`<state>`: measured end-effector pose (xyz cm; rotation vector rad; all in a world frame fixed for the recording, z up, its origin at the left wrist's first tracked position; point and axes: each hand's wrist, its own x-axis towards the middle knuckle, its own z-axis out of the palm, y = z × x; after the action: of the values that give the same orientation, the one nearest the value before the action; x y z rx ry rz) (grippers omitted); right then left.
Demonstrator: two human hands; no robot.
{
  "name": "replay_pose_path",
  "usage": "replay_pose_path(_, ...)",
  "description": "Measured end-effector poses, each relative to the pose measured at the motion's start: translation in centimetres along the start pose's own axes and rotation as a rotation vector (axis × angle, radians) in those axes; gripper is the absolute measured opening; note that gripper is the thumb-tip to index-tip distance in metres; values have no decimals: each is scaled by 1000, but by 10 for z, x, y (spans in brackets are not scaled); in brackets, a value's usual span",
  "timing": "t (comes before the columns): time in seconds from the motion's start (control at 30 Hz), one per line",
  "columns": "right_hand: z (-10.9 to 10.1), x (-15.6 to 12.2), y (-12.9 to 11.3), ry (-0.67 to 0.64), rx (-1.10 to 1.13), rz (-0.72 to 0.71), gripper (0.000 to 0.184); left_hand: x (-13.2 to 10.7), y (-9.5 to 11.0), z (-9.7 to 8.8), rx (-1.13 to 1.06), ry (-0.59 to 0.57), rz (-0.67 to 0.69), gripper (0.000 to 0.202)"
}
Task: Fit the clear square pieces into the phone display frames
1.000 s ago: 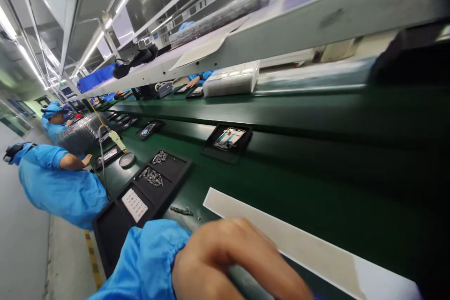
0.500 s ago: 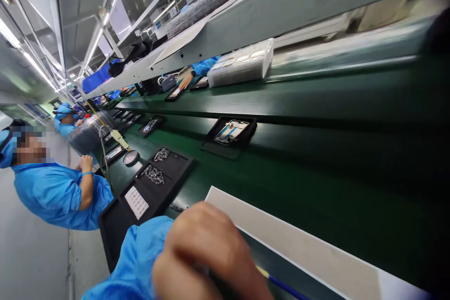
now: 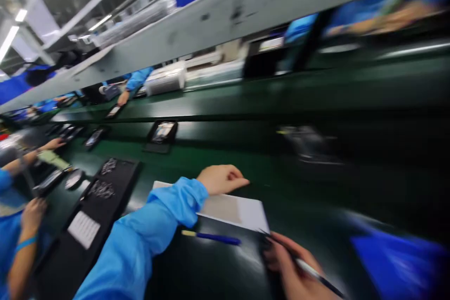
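My left hand, in a blue sleeve, reaches forward over the far edge of a white sheet lying on the green work surface. Its fingers are curled into a loose fist and I cannot make out anything in them. My right hand sits at the bottom right, closed on a thin dark pen-like tool whose tip points at the sheet's corner. A blue pen with a yellow end lies loose on the dark mat between my hands.
A black compartment tray with small parts and a white label stands at my left. A phone in a black holder rides the belt beyond. Another person's arm works at the left edge. A blurred blue object lies at right.
The view has swung to the right. My left hand has moved forward off the blue pen to the sheet's far edge, and my right hand with its tool has come into view.
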<state>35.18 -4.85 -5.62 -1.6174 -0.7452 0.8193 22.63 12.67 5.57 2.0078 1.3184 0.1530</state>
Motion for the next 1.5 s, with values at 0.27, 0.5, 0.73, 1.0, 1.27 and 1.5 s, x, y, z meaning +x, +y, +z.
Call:
replay_pose_path(0.27,9,4,-2,-54,175,-44,43,127,55,57,30,-3,-114,38)
replay_pose_path(0.5,6,1,-3,-51,224,-119,40,126,79,63,17,109,-163,35)
replay_pose_path(0.73,3,3,-14,59,305,-91,60,30,52,6,-84,165,-120,33)
replay_pose_path(1.0,-12,-5,-28,220,285,-197,62,-220,-22,11,-182,175,-37,36)
replay_pose_path(1.27,-16,1,-22,249,237,-323,47,-308,-88,110,-46,166,-211,44)
replay_pose_path(1.5,-7,-9,-10,51,-171,-403,37,-270,-97,86,203,255,-85,21)
